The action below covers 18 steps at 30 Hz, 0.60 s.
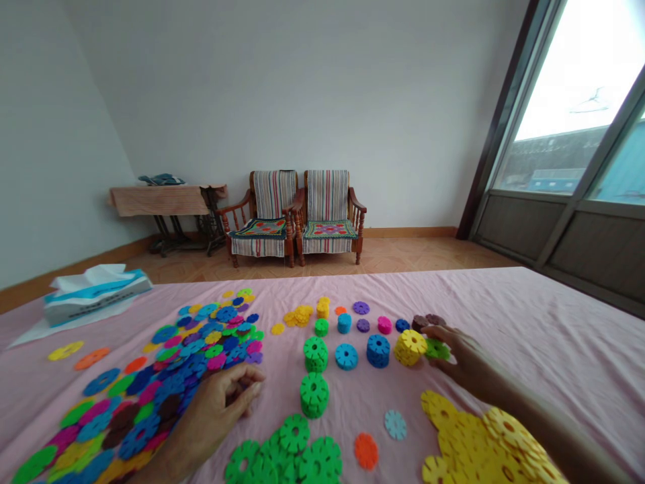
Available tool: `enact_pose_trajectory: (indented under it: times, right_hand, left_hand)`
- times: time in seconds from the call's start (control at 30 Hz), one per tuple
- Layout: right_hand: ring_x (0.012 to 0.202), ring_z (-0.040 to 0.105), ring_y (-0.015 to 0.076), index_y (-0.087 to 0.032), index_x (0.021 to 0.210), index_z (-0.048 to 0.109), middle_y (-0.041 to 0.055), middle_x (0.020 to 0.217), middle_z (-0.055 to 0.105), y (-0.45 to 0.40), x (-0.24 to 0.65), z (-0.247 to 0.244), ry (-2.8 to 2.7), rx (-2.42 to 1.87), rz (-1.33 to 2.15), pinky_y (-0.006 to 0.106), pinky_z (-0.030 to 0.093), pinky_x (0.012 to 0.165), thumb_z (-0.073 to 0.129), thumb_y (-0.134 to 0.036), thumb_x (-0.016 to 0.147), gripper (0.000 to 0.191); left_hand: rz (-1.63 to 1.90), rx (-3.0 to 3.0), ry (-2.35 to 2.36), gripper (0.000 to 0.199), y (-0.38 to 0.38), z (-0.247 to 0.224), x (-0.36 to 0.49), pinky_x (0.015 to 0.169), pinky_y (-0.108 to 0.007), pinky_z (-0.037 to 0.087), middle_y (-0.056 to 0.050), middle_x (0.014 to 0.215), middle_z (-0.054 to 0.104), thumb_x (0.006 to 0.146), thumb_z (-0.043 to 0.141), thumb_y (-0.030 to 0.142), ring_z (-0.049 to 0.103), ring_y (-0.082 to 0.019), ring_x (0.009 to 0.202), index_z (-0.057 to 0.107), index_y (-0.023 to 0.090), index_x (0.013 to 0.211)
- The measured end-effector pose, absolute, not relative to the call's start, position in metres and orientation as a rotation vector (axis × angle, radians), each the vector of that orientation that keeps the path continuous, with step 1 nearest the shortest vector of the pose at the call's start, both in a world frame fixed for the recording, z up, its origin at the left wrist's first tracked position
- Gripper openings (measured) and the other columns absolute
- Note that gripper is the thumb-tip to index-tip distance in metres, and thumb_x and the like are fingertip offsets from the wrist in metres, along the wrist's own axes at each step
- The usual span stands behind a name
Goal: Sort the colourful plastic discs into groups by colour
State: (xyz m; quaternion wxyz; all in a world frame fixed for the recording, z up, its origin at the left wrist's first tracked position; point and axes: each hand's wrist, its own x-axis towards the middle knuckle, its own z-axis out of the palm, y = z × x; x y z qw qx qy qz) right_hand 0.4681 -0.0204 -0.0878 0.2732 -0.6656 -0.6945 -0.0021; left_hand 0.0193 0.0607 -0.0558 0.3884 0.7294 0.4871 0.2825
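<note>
My right hand (451, 346) has its fingers closed on a lime-green notched disc (437, 349), just right of a yellow stack (410, 347) and in front of some brown discs (428, 322). My left hand (229, 396) rests with curled fingers at the right edge of a mixed heap of coloured discs (191, 356); whether it holds anything is hidden. Between the hands stand green stacks (315, 395), a dark blue stack (377, 351) and a light blue stack (346, 357), with smaller stacks and discs behind them.
Loose green discs (295, 433) and a yellow pile (478, 447) lie near the front. A tissue pack (95, 296) is at the left on the pink cloth (549, 329). Two wooden chairs (327, 232) and a sewing table (161, 199) stand beyond.
</note>
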Motion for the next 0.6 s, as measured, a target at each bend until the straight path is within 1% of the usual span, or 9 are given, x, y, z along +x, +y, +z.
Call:
enact_pose_trajectory:
  times: [0.13,0.23,0.27,0.33,0.37,0.4,0.5,0.57,0.6]
  right_hand:
    - [0.122,0.050,0.0308,-0.021,0.118,0.052,0.0135,0.122,0.063,-0.019,0.467,-0.091,-1.868,-1.764,0.012,0.046,0.041,0.098,0.051,-0.034,0.078,0.042]
    - [0.126,0.046,0.0309,-0.022,0.120,0.051,0.0131,0.126,0.060,-0.021,0.467,-0.090,-1.865,-1.730,0.036,0.047,0.039,0.099,0.051,-0.035,0.080,0.042]
    - [0.125,0.046,0.0313,-0.023,0.121,0.050,0.0129,0.126,0.060,-0.022,0.468,-0.088,-1.858,-1.724,0.045,0.048,0.040,0.099,0.052,-0.037,0.080,0.043]
    - [0.116,0.054,0.0312,-0.025,0.124,0.049,0.0126,0.126,0.060,-0.023,0.471,-0.083,-1.838,-1.729,0.073,0.047,0.044,0.093,0.053,-0.041,0.081,0.046]
    - [0.106,0.059,0.0306,-0.025,0.123,0.050,0.0125,0.121,0.062,-0.024,0.472,-0.079,-1.776,-1.767,0.073,0.046,0.048,0.086,0.055,-0.044,0.080,0.047]
    - [0.100,0.061,0.0302,-0.024,0.122,0.051,0.0129,0.116,0.064,-0.025,0.472,-0.076,-1.720,-1.804,0.082,0.044,0.050,0.080,0.053,-0.048,0.081,0.047]
    - [0.087,0.065,0.0282,-0.024,0.113,0.057,0.0121,0.106,0.069,-0.031,0.456,-0.064,-1.595,-1.825,0.048,0.040,0.053,0.067,0.048,-0.056,0.081,0.046]
    - [0.080,0.067,0.0250,-0.025,0.113,0.058,0.0104,0.105,0.070,-0.039,0.433,-0.058,-1.633,-1.737,-0.023,0.036,0.054,0.062,0.044,-0.057,0.084,0.045]
    - [0.074,0.067,0.0229,-0.024,0.111,0.059,0.0097,0.104,0.070,-0.045,0.418,-0.055,-1.654,-1.679,-0.083,0.035,0.055,0.060,0.044,-0.056,0.086,0.043]
  left_hand:
    - [0.727,1.851,1.229,0.025,0.061,-0.056,0.020,0.054,-0.024,0.048,0.002,0.063,0.061,0.077,0.059,0.041,0.061,-0.015,0.055,0.064,0.018,0.083]
    - [0.723,1.872,1.236,0.023,0.058,-0.056,0.021,0.054,-0.024,0.048,0.001,0.063,0.062,0.079,0.057,0.038,0.061,-0.015,0.055,0.063,0.017,0.084]
    - [0.724,1.890,1.246,0.022,0.056,-0.055,0.021,0.054,-0.024,0.047,0.001,0.062,0.061,0.080,0.056,0.037,0.061,-0.015,0.055,0.063,0.017,0.085]
    - [0.731,1.967,1.267,0.019,0.051,-0.053,0.023,0.054,-0.024,0.046,0.001,0.062,0.062,0.083,0.053,0.033,0.060,-0.015,0.055,0.064,0.017,0.085]
    - [0.736,2.027,1.272,0.018,0.048,-0.051,0.025,0.055,-0.024,0.046,0.000,0.064,0.063,0.083,0.052,0.031,0.060,-0.015,0.057,0.065,0.018,0.086]
    - [0.742,2.094,1.271,0.017,0.045,-0.050,0.026,0.057,-0.024,0.046,0.000,0.066,0.064,0.084,0.052,0.028,0.060,-0.015,0.059,0.065,0.019,0.086]
    - [0.746,2.276,1.241,0.015,0.037,-0.044,0.030,0.062,-0.023,0.046,-0.001,0.074,0.067,0.083,0.052,0.021,0.061,-0.015,0.065,0.067,0.021,0.084]
    - [0.749,2.360,1.225,0.018,0.035,-0.043,0.030,0.064,-0.024,0.047,-0.002,0.077,0.067,0.086,0.049,0.019,0.062,-0.015,0.069,0.068,0.021,0.084]
    - [0.752,2.406,1.225,0.020,0.035,-0.043,0.029,0.068,-0.024,0.049,-0.003,0.081,0.068,0.087,0.048,0.019,0.063,-0.016,0.074,0.068,0.021,0.088]
